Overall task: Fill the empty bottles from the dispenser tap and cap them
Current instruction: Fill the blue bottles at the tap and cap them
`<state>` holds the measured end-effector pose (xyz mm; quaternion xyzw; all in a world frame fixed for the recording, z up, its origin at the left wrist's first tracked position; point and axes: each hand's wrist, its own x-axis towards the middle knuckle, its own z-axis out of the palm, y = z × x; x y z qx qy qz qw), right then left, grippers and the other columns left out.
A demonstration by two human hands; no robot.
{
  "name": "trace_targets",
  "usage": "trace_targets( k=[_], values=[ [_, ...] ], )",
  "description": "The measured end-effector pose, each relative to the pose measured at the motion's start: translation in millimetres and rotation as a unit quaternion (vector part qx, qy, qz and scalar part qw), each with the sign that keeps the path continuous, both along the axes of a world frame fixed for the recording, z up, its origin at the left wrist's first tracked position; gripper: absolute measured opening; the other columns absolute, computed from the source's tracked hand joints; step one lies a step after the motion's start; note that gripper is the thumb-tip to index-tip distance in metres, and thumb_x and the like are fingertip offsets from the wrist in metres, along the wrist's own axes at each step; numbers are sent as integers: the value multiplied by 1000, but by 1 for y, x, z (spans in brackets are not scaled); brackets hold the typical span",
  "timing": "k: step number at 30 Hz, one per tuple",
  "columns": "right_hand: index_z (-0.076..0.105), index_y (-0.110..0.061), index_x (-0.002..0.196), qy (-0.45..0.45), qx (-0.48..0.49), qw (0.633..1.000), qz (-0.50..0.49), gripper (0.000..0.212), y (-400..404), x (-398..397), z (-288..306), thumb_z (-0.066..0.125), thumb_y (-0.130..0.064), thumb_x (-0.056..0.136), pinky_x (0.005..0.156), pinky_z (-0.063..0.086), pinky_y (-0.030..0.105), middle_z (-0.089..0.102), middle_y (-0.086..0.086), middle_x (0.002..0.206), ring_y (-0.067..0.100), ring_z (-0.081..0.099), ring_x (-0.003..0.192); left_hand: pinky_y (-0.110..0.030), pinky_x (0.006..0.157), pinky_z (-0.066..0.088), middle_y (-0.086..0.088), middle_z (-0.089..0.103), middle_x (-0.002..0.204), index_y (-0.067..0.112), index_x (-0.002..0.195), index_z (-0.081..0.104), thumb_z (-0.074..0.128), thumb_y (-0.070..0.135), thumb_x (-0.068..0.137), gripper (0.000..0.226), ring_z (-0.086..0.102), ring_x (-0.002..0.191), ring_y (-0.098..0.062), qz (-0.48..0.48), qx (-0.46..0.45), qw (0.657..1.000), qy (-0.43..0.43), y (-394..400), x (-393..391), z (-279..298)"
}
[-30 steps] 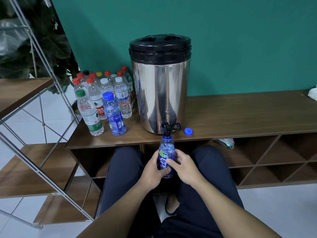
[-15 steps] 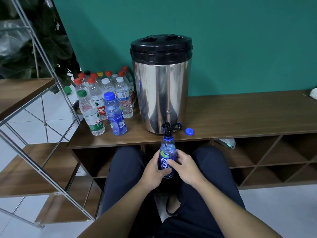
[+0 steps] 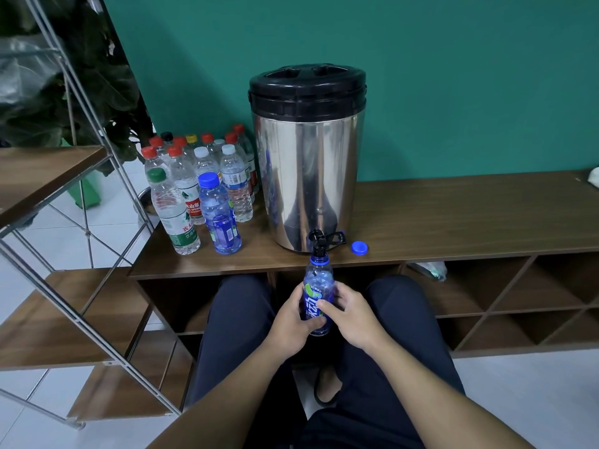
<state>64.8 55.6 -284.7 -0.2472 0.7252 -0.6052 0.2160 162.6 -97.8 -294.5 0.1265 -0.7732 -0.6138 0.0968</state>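
Under the tap (image 3: pixel 318 244), uncapped blue-labelled bottle (image 3: pixel 318 288), both hands (image 3: pixel 296 319) wrapped around it

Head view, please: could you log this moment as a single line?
step: filling | blue bottle under tap, uncapped | left hand and right hand grip it | blue cap on shelf top

Wooden desk (image 3: pixel 453 218) carries steel dispenser (image 3: pixel 308 176), capped bottles (image 3: pixel 201 196) at its nine o'clock, blue cap (image 3: pixel 359 247) at four
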Motion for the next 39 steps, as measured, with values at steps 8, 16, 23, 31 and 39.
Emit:
trace_targets(
  k=[8, 16, 23, 31, 39],
  values=[
    [72, -23, 136, 3, -3, 1000, 2, 37, 0, 0, 1, 78, -9, 103, 111, 59, 40, 82, -7, 127, 11, 76, 121, -40, 115, 56, 9, 76, 134, 28, 154, 55, 83, -5, 92, 76, 73, 125, -12, 0, 1, 1000, -2, 0, 0, -1],
    [72, -22, 136, 2, -5, 1000, 1, 36, 1, 1, 3, 78, -8, 103, 108, 60, 33, 82, -8, 126, 9, 77, 120, -41, 115, 56, 8, 76, 135, 28, 155, 54, 83, -6, 92, 77, 73, 127, -13, -2, 6, 1000, 0, 0, 1, -1],
    [72, -23, 137, 0, -6, 1000, 4, 36, 2, 1, 4, 78, -10, 104, 107, 60, 33, 82, -9, 127, 9, 76, 121, -37, 114, 57, 10, 76, 135, 29, 157, 53, 83, -5, 93, 79, 73, 125, -10, -4, 9, 1000, -2, 1, 1, 1],
    [72, -22, 135, 2, -7, 1000, 2, 35, 0, 1, 2, 77, -8, 104, 109, 60, 36, 82, -8, 127, 11, 76, 121, -40, 115, 57, 8, 76, 135, 29, 155, 54, 84, -4, 92, 77, 73, 126, -12, -1, 4, 1000, -1, -1, 1, -1],
    [72, -22, 135, 5, -4, 1000, 3, 35, 0, 0, 0, 77, -8, 104, 111, 59, 42, 82, -6, 127, 13, 77, 121, -46, 116, 56, 6, 77, 134, 31, 154, 55, 84, -4, 91, 77, 74, 126, -15, 1, 11, 1000, -4, -2, -1, -5]
  ],
)
